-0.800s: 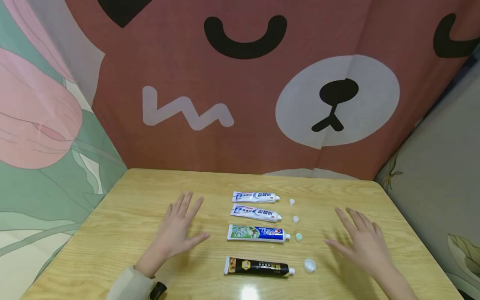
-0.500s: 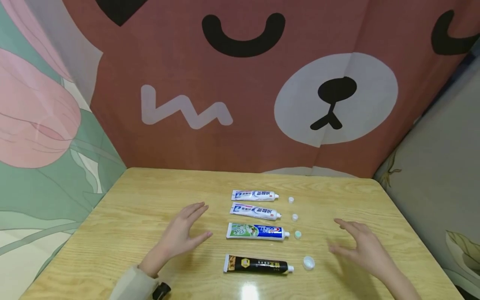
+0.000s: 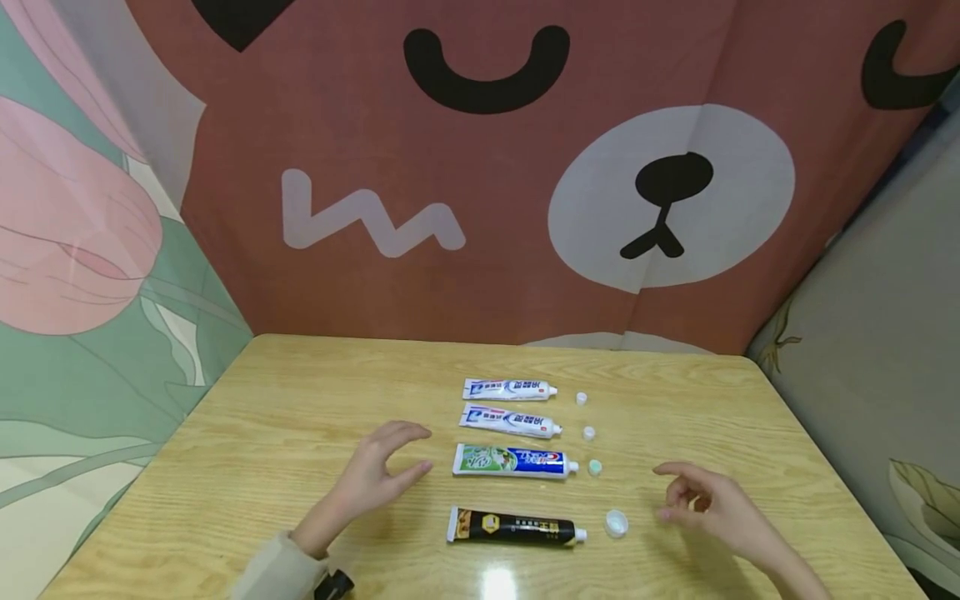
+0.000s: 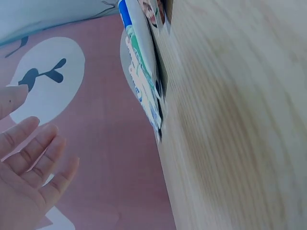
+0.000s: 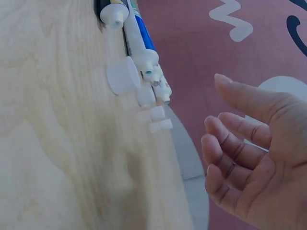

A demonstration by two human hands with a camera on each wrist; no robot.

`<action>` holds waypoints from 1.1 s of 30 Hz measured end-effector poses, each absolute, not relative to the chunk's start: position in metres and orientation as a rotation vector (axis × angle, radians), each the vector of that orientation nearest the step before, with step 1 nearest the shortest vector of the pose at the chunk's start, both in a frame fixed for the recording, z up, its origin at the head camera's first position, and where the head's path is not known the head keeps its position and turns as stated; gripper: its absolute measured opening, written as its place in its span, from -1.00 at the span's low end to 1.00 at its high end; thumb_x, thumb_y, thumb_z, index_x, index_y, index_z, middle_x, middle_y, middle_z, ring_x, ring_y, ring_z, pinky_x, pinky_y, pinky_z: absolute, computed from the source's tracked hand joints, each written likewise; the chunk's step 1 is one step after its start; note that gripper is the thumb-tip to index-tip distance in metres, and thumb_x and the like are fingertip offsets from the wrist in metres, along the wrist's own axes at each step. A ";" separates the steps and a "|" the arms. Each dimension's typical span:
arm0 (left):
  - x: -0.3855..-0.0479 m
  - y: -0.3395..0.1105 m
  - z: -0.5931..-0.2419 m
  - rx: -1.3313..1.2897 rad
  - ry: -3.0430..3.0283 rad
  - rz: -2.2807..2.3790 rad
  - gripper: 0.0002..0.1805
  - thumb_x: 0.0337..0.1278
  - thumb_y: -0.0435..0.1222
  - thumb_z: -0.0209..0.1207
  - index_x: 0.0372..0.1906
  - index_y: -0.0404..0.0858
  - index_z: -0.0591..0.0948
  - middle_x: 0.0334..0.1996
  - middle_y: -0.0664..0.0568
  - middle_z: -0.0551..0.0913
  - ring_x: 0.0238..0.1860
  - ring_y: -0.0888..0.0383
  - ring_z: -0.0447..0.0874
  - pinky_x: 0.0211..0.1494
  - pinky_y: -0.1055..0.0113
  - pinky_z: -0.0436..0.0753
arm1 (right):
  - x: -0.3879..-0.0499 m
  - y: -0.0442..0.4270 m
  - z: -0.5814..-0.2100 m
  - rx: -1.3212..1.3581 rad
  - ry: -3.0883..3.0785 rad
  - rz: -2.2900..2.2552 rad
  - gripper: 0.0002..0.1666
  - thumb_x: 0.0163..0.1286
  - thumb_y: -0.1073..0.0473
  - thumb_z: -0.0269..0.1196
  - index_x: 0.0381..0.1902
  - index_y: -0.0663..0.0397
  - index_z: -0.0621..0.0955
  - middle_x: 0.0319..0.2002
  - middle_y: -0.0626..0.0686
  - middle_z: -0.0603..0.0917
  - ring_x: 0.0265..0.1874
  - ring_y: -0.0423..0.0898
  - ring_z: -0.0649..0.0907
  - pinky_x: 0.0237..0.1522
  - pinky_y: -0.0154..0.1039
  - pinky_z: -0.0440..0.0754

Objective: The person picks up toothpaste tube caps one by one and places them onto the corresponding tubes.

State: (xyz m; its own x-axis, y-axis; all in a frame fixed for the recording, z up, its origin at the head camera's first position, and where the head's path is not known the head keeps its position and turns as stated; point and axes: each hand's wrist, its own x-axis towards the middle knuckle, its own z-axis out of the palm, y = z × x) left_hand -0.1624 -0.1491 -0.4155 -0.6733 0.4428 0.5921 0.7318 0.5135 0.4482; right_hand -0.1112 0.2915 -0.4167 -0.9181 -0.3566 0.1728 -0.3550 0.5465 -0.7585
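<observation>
Four toothpaste tubes lie in a column, uncapped necks to the right: a black tube (image 3: 517, 528) nearest, then a blue-and-green tube (image 3: 514, 462), a white tube (image 3: 512, 421) and another white tube (image 3: 508, 390) farthest. Beside the necks sit a wide white cap (image 3: 617, 523), a pale green cap (image 3: 595, 467) and two small white caps (image 3: 588, 433). My left hand (image 3: 378, 468) hovers left of the tubes, fingers gently bent, holding nothing. To the right of the caps my right hand (image 3: 716, 507) is raised, fingers loosely curled with nothing in them; its palm (image 5: 273, 187) shows in the right wrist view.
The tubes and caps lie on a wooden table (image 3: 300, 400). A brown cloth (image 3: 510, 300) with a bear print hangs behind its far edge. Patterned fabric stands at both sides. A black band (image 3: 333, 585) shows by the left sleeve.
Both hands have gone from spread fingers to bent ones. The left hand has drifted slightly right and nearer me; the right fingers have curled in. Tubes and caps stay in place.
</observation>
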 end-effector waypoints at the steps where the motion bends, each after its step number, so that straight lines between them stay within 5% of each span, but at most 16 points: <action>1: -0.162 -0.148 -0.416 -0.974 -2.348 -0.992 -0.63 -0.16 -0.34 0.34 -0.13 -0.30 0.59 -0.15 -0.03 0.62 -0.12 0.04 0.57 -0.13 0.16 0.58 | -0.111 0.292 -0.418 -0.638 2.714 -1.389 -0.45 0.11 0.26 0.32 0.02 0.44 0.43 -0.49 -0.05 0.56 -0.52 -0.24 0.52 -0.54 -0.34 0.46; 10: -0.160 -0.140 -0.419 -1.028 -2.350 -1.153 -0.67 -0.18 -0.40 0.34 -0.18 -0.35 0.61 -0.22 -0.05 0.64 -0.23 0.09 0.60 -0.26 0.30 0.60 | -0.112 0.292 -0.427 -0.588 2.359 -1.548 -0.38 0.18 0.29 0.25 0.10 0.57 0.31 -0.43 0.06 0.60 -0.46 -0.09 0.60 -0.41 -0.29 0.57; 16: -0.157 -0.133 -0.424 -1.048 -2.414 -1.308 -0.64 -0.17 -0.37 0.35 -0.15 -0.35 0.61 -0.22 -0.07 0.64 -0.25 0.01 0.59 -0.25 0.22 0.61 | -0.113 0.292 -0.435 -0.562 2.183 -1.609 -0.38 0.20 0.33 0.22 0.14 0.56 0.28 -0.38 0.13 0.62 -0.42 -0.04 0.63 -0.36 -0.26 0.59; 23: -0.155 -0.121 -0.427 -1.078 -2.491 -1.371 -0.58 -0.25 -0.43 0.37 -0.14 -0.42 0.59 -0.23 -0.15 0.63 -0.23 0.06 0.58 -0.18 0.20 0.58 | -0.113 0.287 -0.445 -0.577 2.072 -1.657 -0.36 0.20 0.37 0.19 0.15 0.61 0.23 -0.42 0.11 0.62 -0.57 -0.21 0.56 -0.60 -0.26 0.55; 33: -0.154 -0.113 -0.431 -1.131 -2.564 -1.473 -0.50 -0.17 -0.28 0.36 -0.04 -0.40 0.54 -0.14 -0.10 0.61 -0.14 -0.02 0.56 -0.08 0.18 0.55 | -0.113 0.279 -0.452 -0.452 2.110 -1.585 -0.30 0.16 0.34 0.23 0.19 0.54 0.22 -0.44 0.16 0.60 -0.59 -0.18 0.54 -0.62 -0.28 0.54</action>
State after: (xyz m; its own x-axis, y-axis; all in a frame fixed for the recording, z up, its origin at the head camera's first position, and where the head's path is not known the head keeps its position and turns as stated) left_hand -0.1539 -0.1130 -0.4308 -0.7445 0.5900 0.3125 0.5670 0.3117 0.7624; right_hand -0.1128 0.2792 -0.4521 -0.8404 -0.5167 -0.1634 0.0130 0.2822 -0.9593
